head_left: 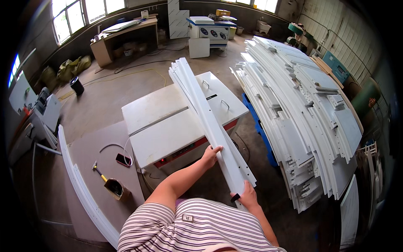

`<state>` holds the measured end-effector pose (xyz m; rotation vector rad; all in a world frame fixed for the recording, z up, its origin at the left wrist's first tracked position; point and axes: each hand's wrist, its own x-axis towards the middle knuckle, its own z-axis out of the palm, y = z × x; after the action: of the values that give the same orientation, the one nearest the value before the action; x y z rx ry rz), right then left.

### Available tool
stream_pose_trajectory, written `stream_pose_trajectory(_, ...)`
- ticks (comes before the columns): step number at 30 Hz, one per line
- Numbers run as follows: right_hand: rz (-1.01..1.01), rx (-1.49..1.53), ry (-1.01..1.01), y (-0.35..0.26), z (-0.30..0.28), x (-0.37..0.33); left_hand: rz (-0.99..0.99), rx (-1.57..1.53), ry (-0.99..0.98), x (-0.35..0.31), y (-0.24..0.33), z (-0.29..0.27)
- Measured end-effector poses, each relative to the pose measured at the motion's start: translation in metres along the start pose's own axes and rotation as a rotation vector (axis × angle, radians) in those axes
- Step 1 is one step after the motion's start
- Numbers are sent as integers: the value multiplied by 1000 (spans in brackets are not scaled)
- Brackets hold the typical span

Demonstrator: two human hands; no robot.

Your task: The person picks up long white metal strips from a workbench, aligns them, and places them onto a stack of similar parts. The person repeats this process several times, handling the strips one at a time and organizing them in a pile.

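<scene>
Holding the upper white strip (216,130) between both hands, you have it slanting across the white-topped machine (153,145), its far end past the machine's far edge and its near end just in front of your body; your left hand (212,154) is closed over its left edge, partway along, thumb and fingers pinching it; your right hand (248,195) is wrapped on the near end, though the undersides of your fingers are hidden; whether that end is lifted fully clear of the pieces below, you cannot tell from here.

As for progress, it looks partway: one piece is in your grasp, while the lower strips (239,161) lie beneath it, splayed out to the right at the near end and not lined up with it; neither hand seems to be gripping those.

Plenty lies untouched; the big stack of white panels (294,101) stands to your right on a blue pallet (261,131), and more long strips (86,197) rest on the floor to your left, near the hammer (99,171); which of these are finished and which are waiting, the view does not show.
</scene>
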<state>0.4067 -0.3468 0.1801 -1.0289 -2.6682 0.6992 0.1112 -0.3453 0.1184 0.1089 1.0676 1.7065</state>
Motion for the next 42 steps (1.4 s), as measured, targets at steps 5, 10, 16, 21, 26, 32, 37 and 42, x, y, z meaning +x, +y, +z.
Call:
stream_pose_trajectory(5,93,-22,-154,14,6,37,-82,16,-9,42,-13,-24)
stream_pose_trajectory(10,126,-116,-146,10,-10,38,-236,25,-62,31,9,-19)
stream_pose_trajectory(16,149,4,-46,37,1,56,-510,429,-284,71,30,-47)
stream_pose_trajectory(21,168,-83,132,30,-19,80,-678,549,-412,100,79,-47)
stream_pose_trajectory(26,116,-123,202,4,-36,90,-143,-53,-150,132,105,-49)
stream_pose_trajectory(32,88,-84,56,5,-11,79,-136,-185,67,106,120,-47)
stream_pose_trajectory(37,34,-26,-113,-14,-1,76,-143,-41,53,104,98,-83)
stream_pose_trajectory(42,109,-2,-21,-24,22,42,-305,752,12,98,92,-92)
